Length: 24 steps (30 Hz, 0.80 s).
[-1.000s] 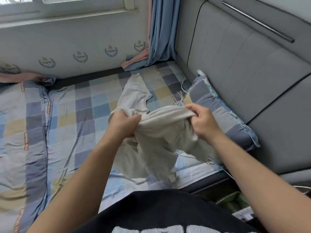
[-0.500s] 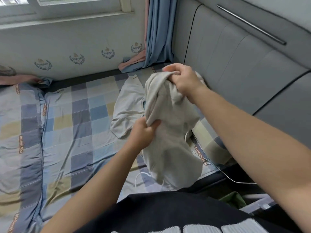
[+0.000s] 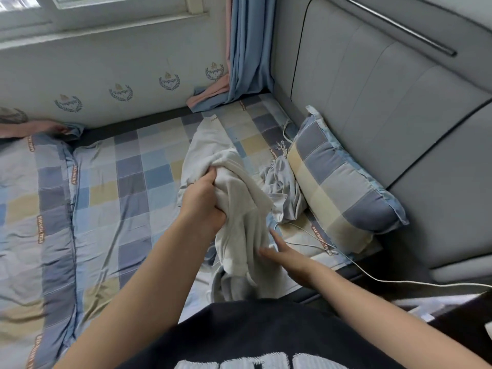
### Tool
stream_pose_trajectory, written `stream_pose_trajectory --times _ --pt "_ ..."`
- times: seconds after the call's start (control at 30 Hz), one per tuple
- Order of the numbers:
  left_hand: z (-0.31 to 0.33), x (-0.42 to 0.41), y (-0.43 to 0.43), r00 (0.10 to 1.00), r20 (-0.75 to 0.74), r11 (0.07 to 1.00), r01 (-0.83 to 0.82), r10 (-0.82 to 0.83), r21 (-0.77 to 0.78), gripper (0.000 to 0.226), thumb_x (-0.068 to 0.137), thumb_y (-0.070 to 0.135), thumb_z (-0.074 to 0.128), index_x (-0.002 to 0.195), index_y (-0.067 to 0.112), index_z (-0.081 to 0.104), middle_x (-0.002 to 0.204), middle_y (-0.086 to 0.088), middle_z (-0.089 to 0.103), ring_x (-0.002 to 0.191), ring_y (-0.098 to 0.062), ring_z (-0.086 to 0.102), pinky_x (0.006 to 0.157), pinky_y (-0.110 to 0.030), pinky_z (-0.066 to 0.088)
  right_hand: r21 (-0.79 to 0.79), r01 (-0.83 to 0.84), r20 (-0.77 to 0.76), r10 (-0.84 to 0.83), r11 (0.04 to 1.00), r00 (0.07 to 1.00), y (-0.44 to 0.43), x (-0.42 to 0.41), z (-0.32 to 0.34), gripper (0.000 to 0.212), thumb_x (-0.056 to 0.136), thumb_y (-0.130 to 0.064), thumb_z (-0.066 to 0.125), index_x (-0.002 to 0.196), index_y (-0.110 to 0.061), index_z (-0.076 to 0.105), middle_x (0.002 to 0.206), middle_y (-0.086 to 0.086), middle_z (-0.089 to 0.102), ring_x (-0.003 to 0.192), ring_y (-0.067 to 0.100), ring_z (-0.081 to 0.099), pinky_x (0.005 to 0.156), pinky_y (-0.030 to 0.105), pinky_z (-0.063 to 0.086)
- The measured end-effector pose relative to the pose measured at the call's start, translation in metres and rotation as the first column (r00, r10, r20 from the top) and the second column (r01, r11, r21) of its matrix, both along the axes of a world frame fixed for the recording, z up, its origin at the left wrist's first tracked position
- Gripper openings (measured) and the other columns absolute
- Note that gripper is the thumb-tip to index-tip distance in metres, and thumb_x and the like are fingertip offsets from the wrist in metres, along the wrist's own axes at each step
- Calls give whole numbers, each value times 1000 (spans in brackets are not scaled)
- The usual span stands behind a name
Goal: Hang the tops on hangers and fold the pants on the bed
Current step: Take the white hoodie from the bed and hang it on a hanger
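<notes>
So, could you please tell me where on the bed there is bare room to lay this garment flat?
The widest bare patch is the checked sheet between the quilt on the left and the cream garment the left hand grips. Toward the pillow it is crowded: a grey garment and white cable lie there.

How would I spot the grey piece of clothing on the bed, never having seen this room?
Start at the grey padded headboard on the right; a checked pillow lies at its foot. Bunched against the pillow's left side is a crumpled grey garment. Unlike the cream garment the left hand grips beside it, it is darker and no hand touches it.
</notes>
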<state>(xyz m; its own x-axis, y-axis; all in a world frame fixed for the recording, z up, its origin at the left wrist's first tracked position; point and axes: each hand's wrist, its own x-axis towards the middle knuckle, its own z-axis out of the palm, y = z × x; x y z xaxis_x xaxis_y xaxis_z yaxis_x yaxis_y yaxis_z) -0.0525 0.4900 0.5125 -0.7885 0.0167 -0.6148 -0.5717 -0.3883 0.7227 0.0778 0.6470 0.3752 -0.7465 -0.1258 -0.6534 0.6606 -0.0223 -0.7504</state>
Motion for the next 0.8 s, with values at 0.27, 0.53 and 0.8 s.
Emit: stream_pose_trajectory --times 0.27,0.53,0.8 --pt "9 0 -24 987 31 987 -159 159 -11 22 99 37 62 103 15 59 105 -13 69 97 -29 69 95 -51 56 625 -118 -136 257 772 957 -31 -33 -16 42 87 -26 68 127 -15 60 125 12 66 119 31 61 94 37 50" --pt "-6 3 -64 999 22 996 -47 49 -76 20 102 20 59 117 7 59 114 -15 67 104 -29 67 87 -44 57 620 279 -471 64 733 880 35 -75 32 13 94 -3 54 102 -10 62 101 10 68 101 32 63 80 38 47" --pt "-47 31 -78 748 25 502 469 -663 -726 77 78 55 80 140 17 53 130 9 54 112 -9 54 88 -26 44 583 175 -690 370 794 622 26 -109 165 13 89 -1 61 99 -6 68 93 5 71 93 25 65 90 42 49"
